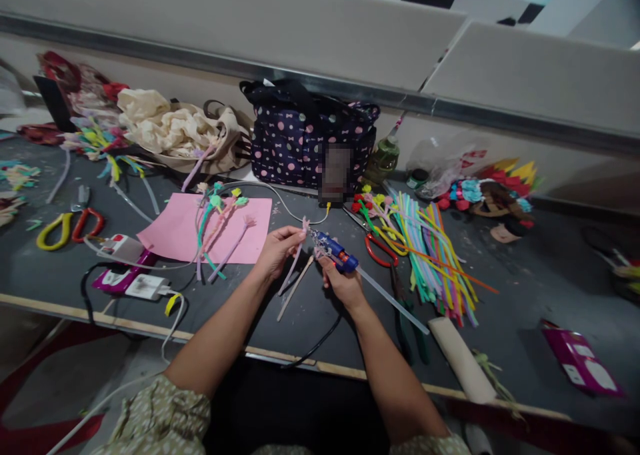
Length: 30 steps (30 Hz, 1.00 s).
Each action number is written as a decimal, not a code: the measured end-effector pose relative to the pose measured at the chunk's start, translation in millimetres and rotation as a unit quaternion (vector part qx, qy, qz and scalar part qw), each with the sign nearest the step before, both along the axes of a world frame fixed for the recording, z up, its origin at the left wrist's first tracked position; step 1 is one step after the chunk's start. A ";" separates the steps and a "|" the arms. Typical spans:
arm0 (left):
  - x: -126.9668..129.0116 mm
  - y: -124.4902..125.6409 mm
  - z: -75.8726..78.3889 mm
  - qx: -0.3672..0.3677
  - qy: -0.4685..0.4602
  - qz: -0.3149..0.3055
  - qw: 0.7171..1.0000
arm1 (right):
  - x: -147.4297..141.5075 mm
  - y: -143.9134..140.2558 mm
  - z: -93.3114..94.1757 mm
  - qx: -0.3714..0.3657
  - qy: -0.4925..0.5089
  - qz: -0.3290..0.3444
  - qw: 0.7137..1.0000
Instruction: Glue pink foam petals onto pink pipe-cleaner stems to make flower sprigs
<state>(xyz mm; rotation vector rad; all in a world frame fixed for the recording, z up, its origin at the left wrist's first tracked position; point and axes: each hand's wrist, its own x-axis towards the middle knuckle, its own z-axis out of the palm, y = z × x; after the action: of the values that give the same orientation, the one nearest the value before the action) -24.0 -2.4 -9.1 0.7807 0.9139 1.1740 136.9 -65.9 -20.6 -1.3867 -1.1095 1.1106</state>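
Observation:
My left hand (277,249) pinches a pale pink pipe-cleaner flower (299,247) by its stem, just above the dark table (500,335). My right hand (343,283) grips a blue glue gun (334,249), whose nozzle points left at the flower's top. A clear glue stick (395,301) sticks out behind the gun toward the right. The gun's black cord (315,348) runs down over the table's front edge. A thin wooden stick (295,288) lies under my hands.
A pink sheet (175,231) with finished pipe-cleaner flowers lies left. Colourful pipe cleaners (435,255) and red-handled scissors (379,251) lie right. A dotted bag (310,138), cloth bag (175,131), power strip (127,268), yellow and red scissors (67,228) and cardboard tube (460,358) surround them.

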 end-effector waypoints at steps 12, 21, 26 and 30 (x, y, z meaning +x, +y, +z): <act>0.2 -0.4 1.4 0.006 0.005 0.005 1.000 | 1.5 1.4 -5.3 0.006 -0.007 0.006 1.000; -0.2 0.0 -0.2 0.007 0.001 0.008 1.000 | 0.7 0.9 -3.9 0.008 0.000 0.005 1.000; -0.3 -0.9 1.8 0.008 0.000 0.008 1.000 | 0.0 0.8 -1.0 0.007 -0.003 0.003 1.000; -0.6 -0.2 1.7 0.013 -0.002 0.008 1.000 | 0.0 0.8 -1.7 0.004 -0.001 0.005 1.000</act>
<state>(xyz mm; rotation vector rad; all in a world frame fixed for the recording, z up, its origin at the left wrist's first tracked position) -24.6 -2.7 -7.4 0.7926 0.9051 1.2029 136.9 -65.1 -22.3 -1.3767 -1.1226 1.1114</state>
